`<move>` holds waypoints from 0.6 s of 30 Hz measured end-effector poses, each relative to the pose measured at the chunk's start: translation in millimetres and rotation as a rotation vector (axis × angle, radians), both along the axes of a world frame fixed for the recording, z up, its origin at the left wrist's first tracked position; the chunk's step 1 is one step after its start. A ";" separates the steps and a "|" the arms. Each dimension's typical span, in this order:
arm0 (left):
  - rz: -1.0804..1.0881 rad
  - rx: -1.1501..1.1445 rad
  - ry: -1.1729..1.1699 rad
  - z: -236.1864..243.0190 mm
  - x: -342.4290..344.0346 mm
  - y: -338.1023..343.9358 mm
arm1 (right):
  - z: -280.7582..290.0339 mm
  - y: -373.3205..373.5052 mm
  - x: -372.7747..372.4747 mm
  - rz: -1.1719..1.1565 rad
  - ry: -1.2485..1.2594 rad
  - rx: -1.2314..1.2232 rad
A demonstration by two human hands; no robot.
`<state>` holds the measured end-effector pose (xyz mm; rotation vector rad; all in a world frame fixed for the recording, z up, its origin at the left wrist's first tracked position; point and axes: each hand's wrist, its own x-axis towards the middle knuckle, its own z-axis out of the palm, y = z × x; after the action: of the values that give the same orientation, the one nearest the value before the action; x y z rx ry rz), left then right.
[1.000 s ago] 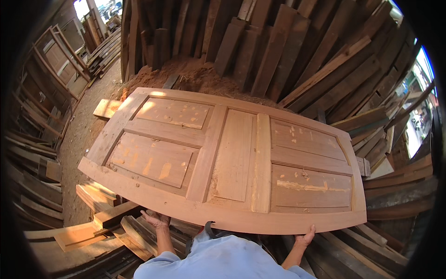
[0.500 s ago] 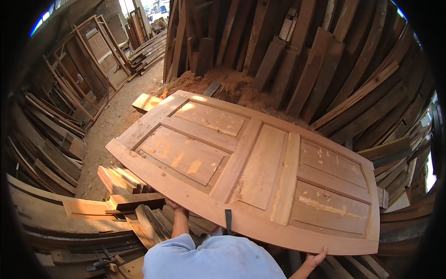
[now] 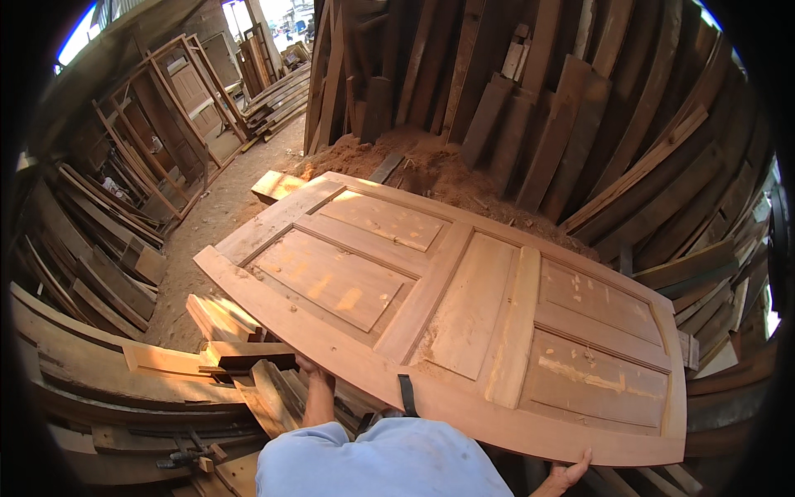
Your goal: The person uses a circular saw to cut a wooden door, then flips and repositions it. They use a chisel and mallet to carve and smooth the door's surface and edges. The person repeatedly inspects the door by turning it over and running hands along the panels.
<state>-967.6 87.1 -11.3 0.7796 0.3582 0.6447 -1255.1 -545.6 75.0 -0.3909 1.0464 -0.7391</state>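
A large panelled wooden door (image 3: 451,300) lies across the view in front of me, with sawdust and pale filler patches on its panels. My left hand (image 3: 317,373) grips its near edge left of the middle; the fingers are hidden beneath the wood. Farther right, my right hand (image 3: 570,474) holds the same edge near the right corner, its thumb against the edge and its other fingers partly covered. Between the hands, a dark strap (image 3: 407,395) overlaps the near edge.
Tall planks (image 3: 559,132) lean along the far and right sides. Behind the door lies a sawdust heap (image 3: 422,170). A squared timber block (image 3: 276,185) sits by its far left corner. Cut timber (image 3: 219,319) is piled near my left hand, and door frames (image 3: 178,124) stand far left.
The whole view has shifted slightly, the surroundings sliding right and down in the picture. Both hands keep their places on the door's near edge.
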 end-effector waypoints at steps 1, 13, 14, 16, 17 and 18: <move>0.001 -0.022 0.000 2.4 -0.3 -9.1 | -15.5 -13.5 -9.1 -0.007 -0.038 -0.017; -0.067 -0.183 -0.074 47.8 -23.7 -28.4 | -60.7 -64.2 -20.9 0.012 -0.105 -0.100; -0.099 -0.197 -0.115 48.5 -25.7 -28.2 | -56.7 -66.1 -21.1 0.024 -0.067 -0.126; 0.006 -0.171 -0.078 53.5 -19.9 -36.0 | -33.5 -56.8 -12.3 0.027 -0.051 -0.098; 0.056 -0.151 -0.055 60.2 -20.3 -40.0 | 2.3 -39.0 1.4 0.019 -0.065 -0.043; 0.071 -0.134 -0.025 64.9 -32.3 -37.2 | 23.6 -31.0 -0.5 0.003 -0.068 0.008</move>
<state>-999.9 49.9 53.6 0.6327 0.4035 0.6891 -1255.6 -576.7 98.6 -0.3580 0.9847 -0.7403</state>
